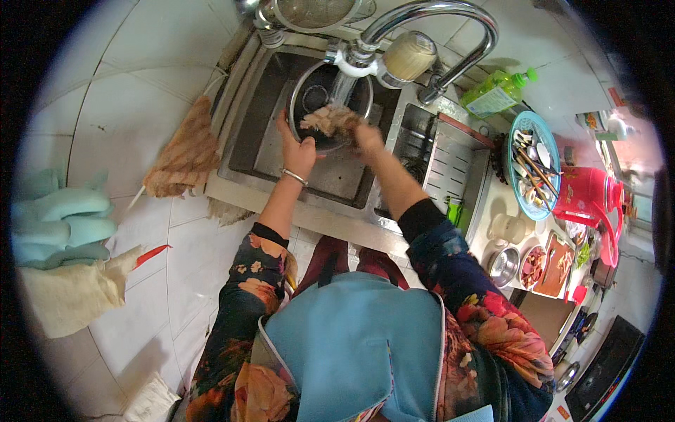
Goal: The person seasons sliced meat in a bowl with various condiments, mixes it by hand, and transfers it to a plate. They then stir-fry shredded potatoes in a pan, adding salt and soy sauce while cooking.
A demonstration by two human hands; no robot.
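Note:
A round dark vessel or lid with a shiny metal rim is tilted over the steel sink basin; I cannot tell which it is. My left hand grips its lower left rim, thumb on the near side. Bunched in my right hand is a tan cloth, pressed against the dark inner face. That hand is blurred. Water runs from the tap onto the vessel and cloth.
A brown cloth and pale green rubber gloves hang at left. Right of the basin are a slotted steel tray, a green bottle, a blue basket of utensils and a red thermos. A metal bowl stands nearer.

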